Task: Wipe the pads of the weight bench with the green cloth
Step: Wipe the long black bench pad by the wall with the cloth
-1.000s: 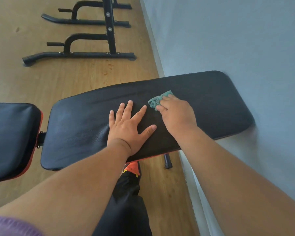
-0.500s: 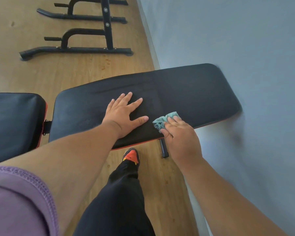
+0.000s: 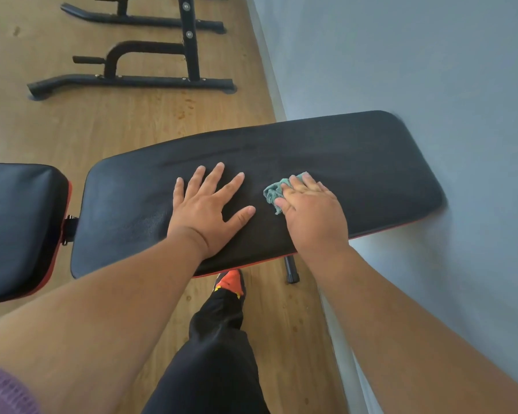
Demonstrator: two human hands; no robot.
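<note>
Half a second ago my right hand [image 3: 310, 215] and the cloth [image 3: 277, 192] were at the near edge of the long pad [image 3: 356, 162]; now they are back in its middle, so the wiping goes on in strokes. The fingers lie flat, pressing the cloth on the pad. My left hand [image 3: 207, 210] stays spread flat beside it, holding nothing. I see no containers. The seat pad [image 3: 18, 222] I judge not yet wiped.

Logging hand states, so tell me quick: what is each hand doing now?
Left hand: open, flat on the long pad.
Right hand: open, fingers pressing the green cloth onto it.
</note>
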